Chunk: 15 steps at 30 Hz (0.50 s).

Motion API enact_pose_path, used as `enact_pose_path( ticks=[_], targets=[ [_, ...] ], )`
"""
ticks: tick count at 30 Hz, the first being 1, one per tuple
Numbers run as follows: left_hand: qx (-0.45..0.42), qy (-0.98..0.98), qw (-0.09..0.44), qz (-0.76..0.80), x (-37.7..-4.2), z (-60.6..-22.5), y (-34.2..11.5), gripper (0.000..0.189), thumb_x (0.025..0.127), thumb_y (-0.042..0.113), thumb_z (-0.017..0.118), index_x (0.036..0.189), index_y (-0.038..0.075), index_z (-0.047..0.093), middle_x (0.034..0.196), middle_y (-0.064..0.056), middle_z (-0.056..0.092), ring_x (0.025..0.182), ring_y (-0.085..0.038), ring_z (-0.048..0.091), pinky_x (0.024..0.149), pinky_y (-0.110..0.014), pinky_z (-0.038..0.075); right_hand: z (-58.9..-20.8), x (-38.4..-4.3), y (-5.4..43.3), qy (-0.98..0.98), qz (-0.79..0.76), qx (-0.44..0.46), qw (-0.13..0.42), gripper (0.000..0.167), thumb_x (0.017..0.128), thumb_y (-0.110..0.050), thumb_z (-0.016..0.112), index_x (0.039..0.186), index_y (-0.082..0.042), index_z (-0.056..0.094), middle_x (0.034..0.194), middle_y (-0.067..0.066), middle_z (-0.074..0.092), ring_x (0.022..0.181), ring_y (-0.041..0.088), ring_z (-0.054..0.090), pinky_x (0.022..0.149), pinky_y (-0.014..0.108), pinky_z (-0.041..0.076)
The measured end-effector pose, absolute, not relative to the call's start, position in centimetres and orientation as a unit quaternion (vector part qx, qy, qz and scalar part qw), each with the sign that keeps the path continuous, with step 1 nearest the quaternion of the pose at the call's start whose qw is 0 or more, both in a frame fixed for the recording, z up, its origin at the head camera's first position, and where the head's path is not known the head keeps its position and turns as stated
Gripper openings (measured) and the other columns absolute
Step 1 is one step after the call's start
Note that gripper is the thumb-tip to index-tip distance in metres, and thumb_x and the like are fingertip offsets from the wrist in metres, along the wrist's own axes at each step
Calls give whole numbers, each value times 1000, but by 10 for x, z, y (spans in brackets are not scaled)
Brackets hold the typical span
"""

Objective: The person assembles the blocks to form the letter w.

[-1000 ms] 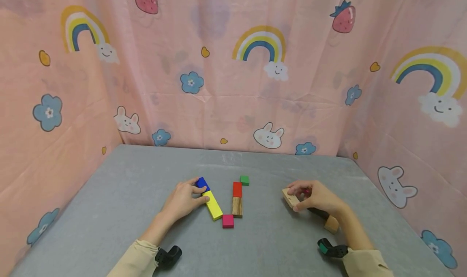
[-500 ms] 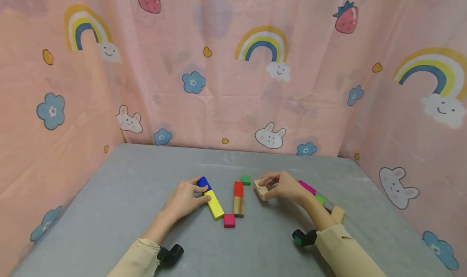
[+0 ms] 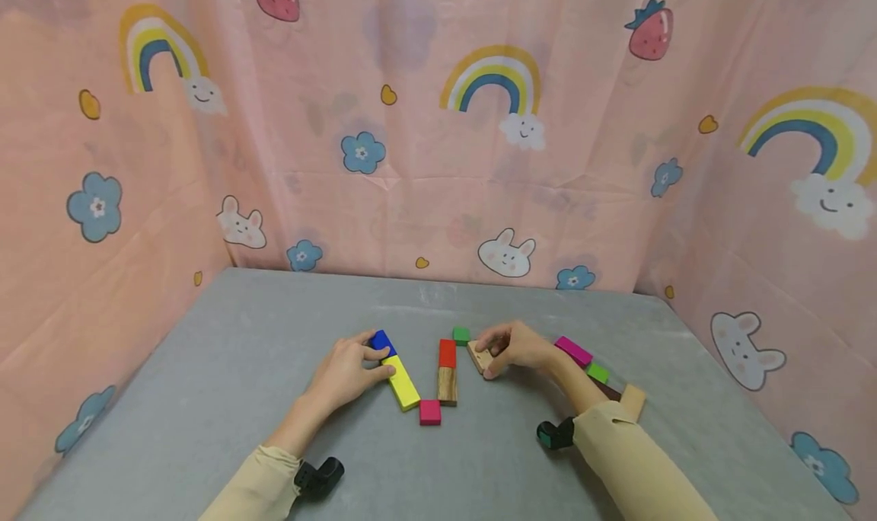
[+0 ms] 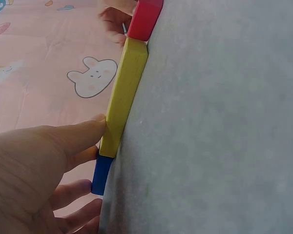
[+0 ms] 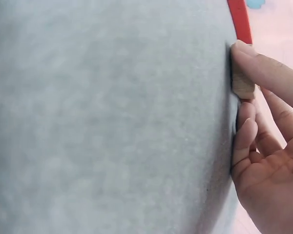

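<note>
In the head view, my left hand (image 3: 348,375) rests its fingertips along the left side of a blue block (image 3: 382,343) and a yellow block (image 3: 402,385), which lie end to end. The left wrist view puts the thumb against the yellow block (image 4: 122,100). My right hand (image 3: 522,346) pinches a pale wooden block (image 3: 476,359) between thumb and fingers. This block slants down from the corner of a small green block (image 3: 461,336). Left of it stand a red block (image 3: 448,353) and a striped wooden block (image 3: 448,387), with a pink block (image 3: 430,412) between them and the yellow one.
Beyond the right forearm lie loose blocks: a magenta one (image 3: 573,350), a bright green one (image 3: 599,372), a dark brown one (image 3: 606,388) and a light wooden one (image 3: 633,401). Patterned pink cloth (image 3: 411,216) surrounds the grey table (image 3: 185,414) at the back and sides.
My right hand has carried the pale wooden block leftwards, from near the loose blocks to beside the small green block. The left hand stays at the blue and yellow blocks.
</note>
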<state>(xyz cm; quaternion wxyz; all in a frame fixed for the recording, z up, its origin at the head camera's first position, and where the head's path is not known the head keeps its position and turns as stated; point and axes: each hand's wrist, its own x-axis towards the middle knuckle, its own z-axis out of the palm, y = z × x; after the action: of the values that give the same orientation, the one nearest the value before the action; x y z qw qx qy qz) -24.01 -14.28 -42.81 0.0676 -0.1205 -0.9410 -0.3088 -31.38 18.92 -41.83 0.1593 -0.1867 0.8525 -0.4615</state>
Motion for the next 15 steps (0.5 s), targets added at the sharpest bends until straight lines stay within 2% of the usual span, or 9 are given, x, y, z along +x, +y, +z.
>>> enact_pose_path(
  ticks=[7,15],
  targets=[
    [-129,-938,69,-315,-239,-426,-144,41,86,36,77,118,10,73,144,-14,50,132,-41,41,102,-55,38,-417,-312,186,853,-464,-171,166,34,66,-6,90,97,-7,74,106,7,61,93,26,49,76,36,42],
    [-124,-941,60,-310,-238,-424,-143,42,86,37,77,119,12,73,144,-12,50,132,-43,40,101,-57,38,-419,-312,187,848,-475,-159,173,36,66,-5,90,98,-5,74,109,7,61,95,26,49,76,34,42]
  ],
)
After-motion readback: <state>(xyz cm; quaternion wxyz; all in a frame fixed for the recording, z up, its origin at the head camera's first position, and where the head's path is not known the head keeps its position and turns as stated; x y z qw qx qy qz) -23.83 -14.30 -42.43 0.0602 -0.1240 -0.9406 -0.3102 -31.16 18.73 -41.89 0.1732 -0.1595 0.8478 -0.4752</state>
